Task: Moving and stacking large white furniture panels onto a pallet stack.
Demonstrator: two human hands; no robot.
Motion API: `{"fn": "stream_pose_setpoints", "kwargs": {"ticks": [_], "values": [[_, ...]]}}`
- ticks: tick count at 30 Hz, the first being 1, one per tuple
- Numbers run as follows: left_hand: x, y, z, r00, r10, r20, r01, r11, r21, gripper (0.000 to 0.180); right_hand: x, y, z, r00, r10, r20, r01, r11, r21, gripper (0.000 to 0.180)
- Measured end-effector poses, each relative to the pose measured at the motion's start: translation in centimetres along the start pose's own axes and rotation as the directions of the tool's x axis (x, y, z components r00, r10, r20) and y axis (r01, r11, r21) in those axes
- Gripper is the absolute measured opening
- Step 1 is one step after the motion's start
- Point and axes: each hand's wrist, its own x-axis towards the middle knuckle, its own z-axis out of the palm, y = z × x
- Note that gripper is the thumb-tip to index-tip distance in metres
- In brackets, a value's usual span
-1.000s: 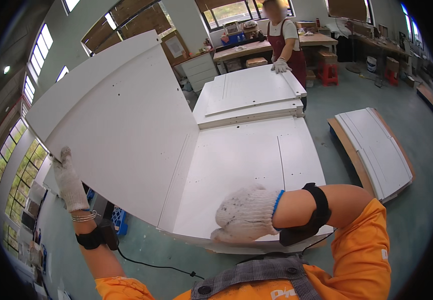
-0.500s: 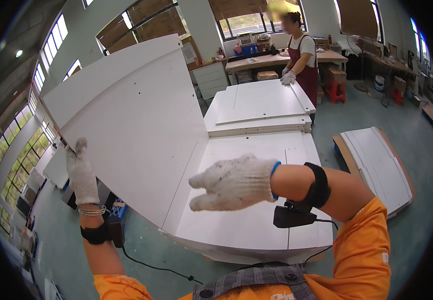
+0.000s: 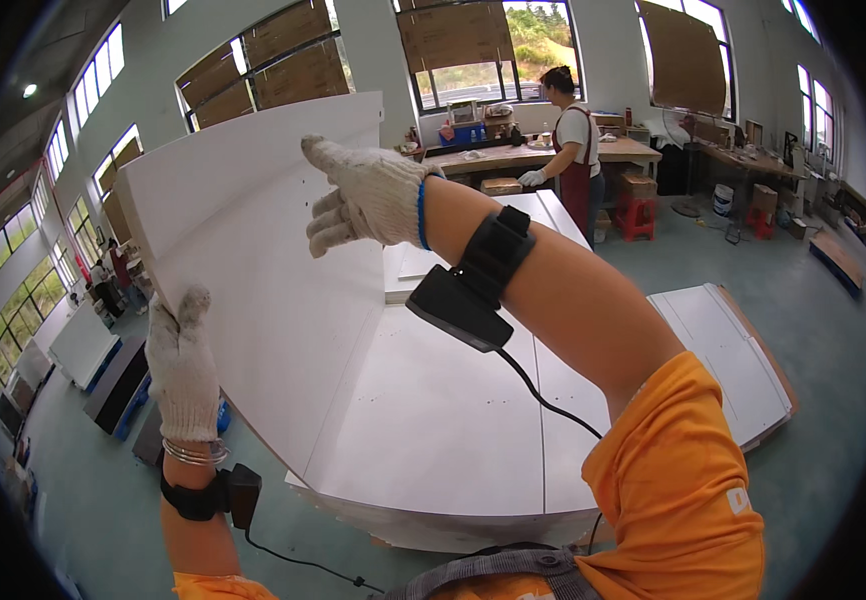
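Note:
A large white panel (image 3: 253, 260) stands tilted on edge on the left side of a stack of flat white panels (image 3: 433, 430). My left hand (image 3: 181, 355), in a whitish knitted glove, grips the panel's left edge, thumb on the near face and the other fingers partly hidden behind. In a matching glove, my right hand (image 3: 368, 195) is raised before the panel's upper right part, its fingers apart and nothing in it. Whether its fingertips touch the face I cannot tell. Small dark holes dot the panels, and a long groove runs along the stack's top one.
Another pile of white panels (image 3: 723, 350) lies on the floor at right. Beyond the stack, a person in a dark red apron (image 3: 575, 165) stands by a wooden workbench (image 3: 498, 158). Red stools (image 3: 636, 215) stand near it. More stacked boards (image 3: 83, 345) are at left.
My right hand has moved up and left, from over the stack to before the tilted panel. The co-worker has turned toward the bench, hands off the stack. My left hand keeps its hold.

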Motion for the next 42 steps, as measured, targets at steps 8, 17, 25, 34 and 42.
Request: {"fn": "stream_pose_setpoints", "kwargs": {"ticks": [8, 17, 25, 34, 42], "values": [[-9.1, 4.9, 4.8, 0.946, 0.235, 0.224, -0.204, 0.967, -0.151, 0.040, -4.6, 0.3, -7.8, 0.967, 0.172, -0.187, -0.089, 0.920, 0.382, 0.095], [-18.4, 8.4, 9.5, 0.659, 0.426, 0.619, -0.462, 0.880, -0.114, 0.055, -19.5, 6.3, -19.5, 0.876, 0.149, -0.458, -0.070, 0.980, 0.185, 0.057], [-27.4, -2.7, 8.4, 0.845, -0.487, 0.220, 0.485, 0.872, 0.065, 0.063, -25.5, 11.5, -22.8, 0.758, 0.270, -0.594, -0.087, 0.944, 0.318, 0.053], [-30.8, -3.3, 13.6, 0.444, -0.590, 0.674, 0.652, -0.303, -0.695, 0.028, -27.3, 13.7, -24.1, 0.759, 0.384, -0.525, -0.108, 0.871, 0.480, 0.044], [-32.4, -3.1, 13.2, 0.468, -0.558, 0.686, 0.610, -0.359, -0.707, 0.018, -31.1, 13.7, -21.6, 0.731, 0.349, -0.586, -0.110, 0.908, 0.403, 0.036]]}}
